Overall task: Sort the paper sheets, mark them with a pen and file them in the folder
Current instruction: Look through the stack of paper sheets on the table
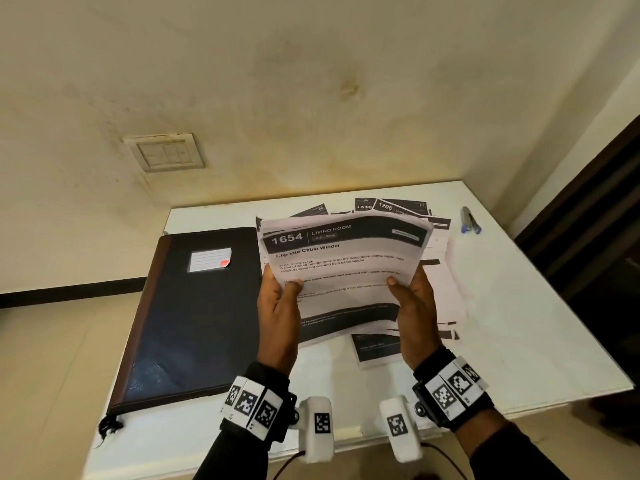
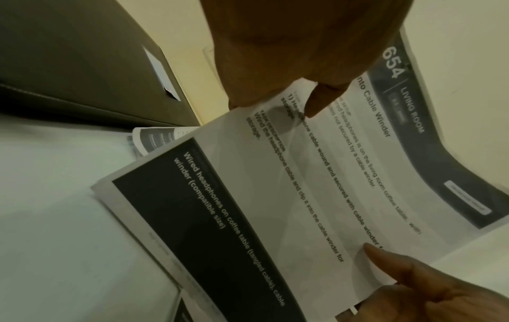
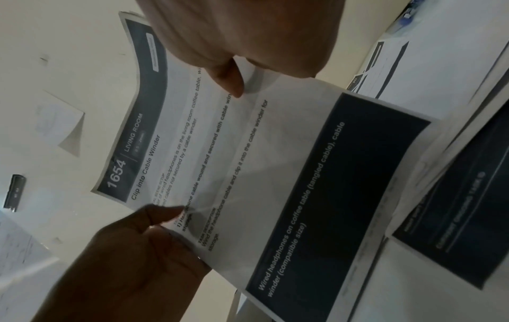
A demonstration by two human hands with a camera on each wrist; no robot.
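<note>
Above the white table (image 1: 519, 341), both hands hold a stack of printed sheets (image 1: 346, 268) tilted up toward the head camera. Left hand (image 1: 278, 306) pinches the stack's left edge, thumb on the front face; right hand (image 1: 414, 306) pinches the right edge the same way. Top sheet reads "1654 / LIVING ROOM / Clip into Cable Winder". Loose sheets (image 1: 440, 271) lie scattered on the table under and behind the stack. Closed dark folder (image 1: 194, 313) with a white label lies flat left of the stack, overhanging the table's left edge. Pen (image 1: 470, 220), blue-tipped, lies right of the stack, near the table's far edge, untouched.
</note>
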